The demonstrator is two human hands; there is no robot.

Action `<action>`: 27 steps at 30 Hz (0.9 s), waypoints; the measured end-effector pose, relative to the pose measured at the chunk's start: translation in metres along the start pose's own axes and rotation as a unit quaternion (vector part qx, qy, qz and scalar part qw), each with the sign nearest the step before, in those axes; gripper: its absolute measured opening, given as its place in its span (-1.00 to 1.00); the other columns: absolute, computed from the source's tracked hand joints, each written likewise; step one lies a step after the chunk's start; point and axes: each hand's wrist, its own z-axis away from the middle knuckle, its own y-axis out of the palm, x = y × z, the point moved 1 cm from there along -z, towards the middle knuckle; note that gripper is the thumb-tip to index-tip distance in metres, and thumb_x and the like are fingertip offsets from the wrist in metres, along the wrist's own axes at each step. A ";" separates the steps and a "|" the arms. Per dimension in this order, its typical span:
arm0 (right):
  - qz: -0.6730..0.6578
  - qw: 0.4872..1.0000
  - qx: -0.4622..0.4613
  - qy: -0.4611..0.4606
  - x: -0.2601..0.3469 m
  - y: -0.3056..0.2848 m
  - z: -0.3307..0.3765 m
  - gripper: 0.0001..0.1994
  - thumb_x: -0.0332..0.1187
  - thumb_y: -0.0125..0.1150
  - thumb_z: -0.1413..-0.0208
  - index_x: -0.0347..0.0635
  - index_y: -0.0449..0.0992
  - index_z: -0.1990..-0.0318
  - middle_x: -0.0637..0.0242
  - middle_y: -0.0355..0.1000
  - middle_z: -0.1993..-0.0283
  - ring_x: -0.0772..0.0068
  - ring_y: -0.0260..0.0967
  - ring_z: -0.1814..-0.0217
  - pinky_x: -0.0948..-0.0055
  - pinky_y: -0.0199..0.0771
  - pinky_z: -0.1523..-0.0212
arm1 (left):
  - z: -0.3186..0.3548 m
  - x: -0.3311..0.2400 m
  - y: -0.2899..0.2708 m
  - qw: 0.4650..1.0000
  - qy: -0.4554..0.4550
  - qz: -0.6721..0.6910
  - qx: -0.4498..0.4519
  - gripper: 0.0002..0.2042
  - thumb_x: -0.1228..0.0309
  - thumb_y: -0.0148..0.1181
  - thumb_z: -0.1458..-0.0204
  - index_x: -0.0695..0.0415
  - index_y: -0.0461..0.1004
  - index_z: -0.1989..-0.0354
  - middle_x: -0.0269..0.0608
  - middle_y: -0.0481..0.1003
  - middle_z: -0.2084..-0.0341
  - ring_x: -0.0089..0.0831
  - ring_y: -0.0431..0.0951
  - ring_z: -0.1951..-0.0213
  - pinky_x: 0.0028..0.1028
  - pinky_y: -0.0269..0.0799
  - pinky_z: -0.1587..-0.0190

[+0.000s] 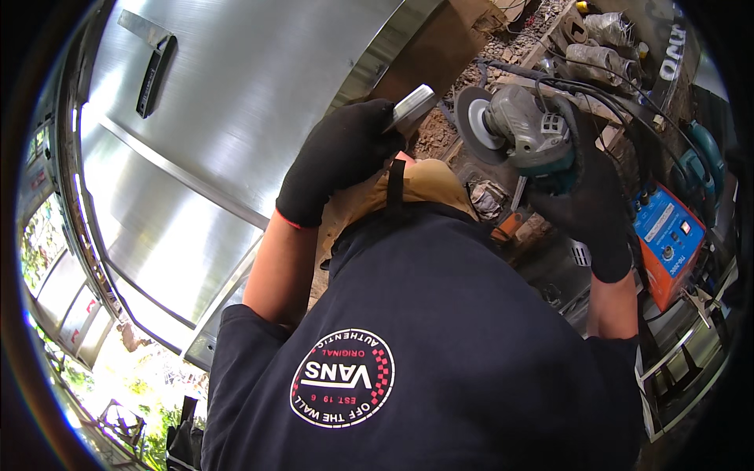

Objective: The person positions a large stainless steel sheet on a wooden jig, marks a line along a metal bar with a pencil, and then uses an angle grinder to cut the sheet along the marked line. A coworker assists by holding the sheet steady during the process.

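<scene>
Head view, looking down over the person's own chest. The dark navy shirt (440, 345) with a round printed emblem fills the lower middle and hides everything beneath it, legs and floor included.

Left hand (342, 157), black glove: closed around a small flat piece of bright metal (414, 106). Only the top end of the piece sticks out past the fingers; the rest is buried in the glove, so its full shape cannot be made out. It sits just beside the edge of a large stainless steel panel (228, 102).

Right hand (589, 200), black glove: gripping the body of a grey and teal angle grinder (522, 129). Disc faces left, toward the metal piece; near it but apart, a narrow gap showing. Whether the disc spins cannot be told. Black cable (605, 94) runs off the grinder up and right, and is lost among clutter.

The steel panel takes the whole upper left; its far edges bend with the lens and are cut by the dark rim. A black handle (155, 71) is fixed near its top.

Right side: orange and blue box-shaped machine (667, 239) with knob and switch, partly hidden by the right forearm. Above it, rubble and scrap, too jumbled to name.

Open room: only the gap between the two hands. A tan patch (428, 184) lies below it; cannot tell what it is.
</scene>
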 end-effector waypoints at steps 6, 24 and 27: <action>0.035 0.999 -0.030 -0.012 -0.001 0.012 0.001 0.00 -0.39 0.46 0.27 -0.07 0.22 -0.50 -0.07 0.52 -0.22 -0.11 0.55 -0.21 0.07 0.57 -0.20 | -0.009 0.009 -0.009 0.997 0.016 0.025 0.073 -0.69 0.33 0.37 -0.12 0.22 0.59 0.02 -0.04 0.65 0.25 -0.29 0.63 0.22 -0.28 0.51 0.06; 0.079 0.987 -0.110 -0.092 -0.007 0.040 0.002 -0.02 -0.31 0.52 0.20 0.04 0.23 -0.51 0.02 0.55 -0.13 -0.08 0.59 -0.06 0.13 0.64 0.03 | -0.019 0.037 -0.008 0.992 0.034 0.092 0.086 -0.62 0.21 0.43 -0.10 0.25 0.60 0.05 -0.07 0.58 0.35 -0.29 0.55 0.33 -0.26 0.46 0.17; 0.068 0.991 -0.093 -0.074 -0.013 0.042 0.007 -0.04 -0.31 0.51 0.19 0.05 0.24 -0.50 0.02 0.54 -0.15 -0.06 0.60 -0.07 0.15 0.65 0.04 | -0.019 0.036 -0.010 0.989 0.012 0.092 0.114 -0.60 0.50 0.38 -0.05 0.25 0.55 -0.10 -0.24 0.61 0.28 -0.51 0.55 0.26 -0.41 0.49 0.15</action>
